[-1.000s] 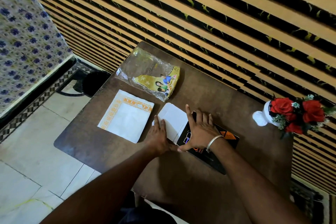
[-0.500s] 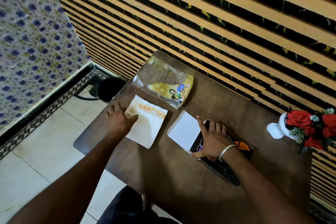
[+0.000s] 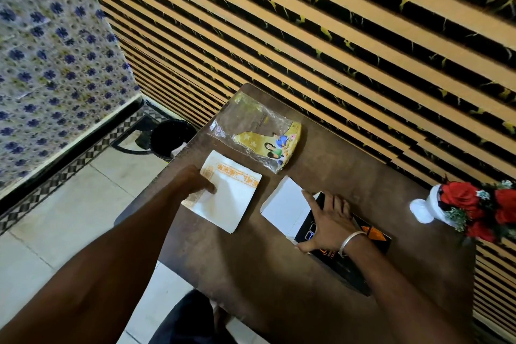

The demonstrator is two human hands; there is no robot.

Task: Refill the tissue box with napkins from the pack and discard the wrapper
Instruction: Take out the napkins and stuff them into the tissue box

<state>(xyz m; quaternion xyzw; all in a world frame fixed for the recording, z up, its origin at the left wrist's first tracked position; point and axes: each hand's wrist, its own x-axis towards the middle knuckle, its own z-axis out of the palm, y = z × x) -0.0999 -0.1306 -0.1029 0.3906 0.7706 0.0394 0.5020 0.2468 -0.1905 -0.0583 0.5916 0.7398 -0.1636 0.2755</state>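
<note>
A stack of white napkins with an orange border (image 3: 231, 198) lies near the table's left edge. My left hand (image 3: 199, 181) grips its left side, thumb on top and fingers under the edge. A flat black and orange tissue box (image 3: 371, 243) lies to the right, with white napkins (image 3: 282, 204) sticking out of its left end. My right hand (image 3: 329, 220) rests flat on the box, fingers spread. The clear wrapper with a yellow printed picture (image 3: 259, 134) lies limp at the table's far end.
The brown table (image 3: 279, 274) stands against a striped wall. A black bin (image 3: 170, 137) sits on the tiled floor past the table's left corner. A white vase of red flowers (image 3: 474, 204) stands at the right edge.
My left hand left the napkins at the box, crossed to the bordered stack and now grips its left side. My right hand stayed on the box.
</note>
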